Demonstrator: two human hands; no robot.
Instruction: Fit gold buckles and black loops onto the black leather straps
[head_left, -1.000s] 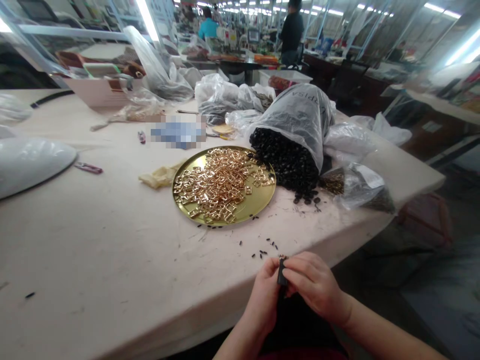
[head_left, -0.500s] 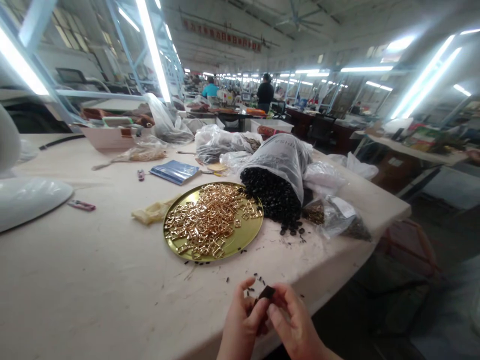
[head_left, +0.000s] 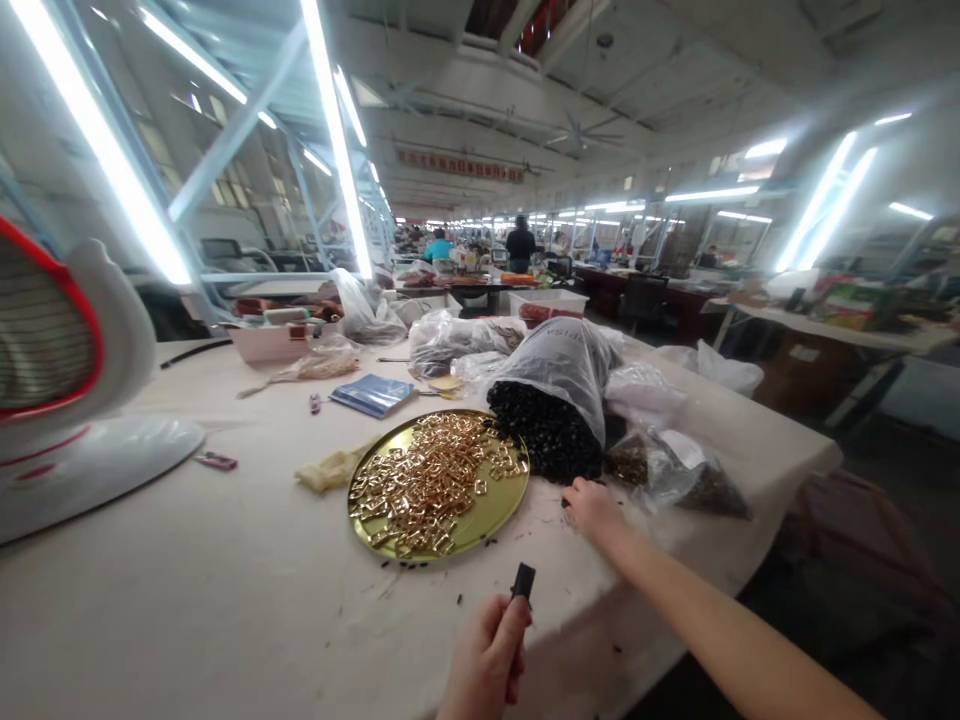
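A short flat black strap sticks up from my left hand, its lower end hidden by the closed thumb and fingers. Farther out over the table, my right hand is at the front edge of a heap of small black pieces. Its fingers are pinched together, with a small dark piece showing at the fingertips. The heap spills from a translucent plastic bag lying on its side. Left of the right hand stands a round gold tray bearing many shiny gold buckles.
A white and red fan-like device stands at the left. A blue booklet, a pink-handled cutter and a crumpled yellowish cloth lie beyond the tray. Clear bags sit right of the heap. The table edge runs along the right.
My hands have come apart. The right one has reached forward to the black heap, while the left keeps the black strap near the front edge. The head view has tilted up.
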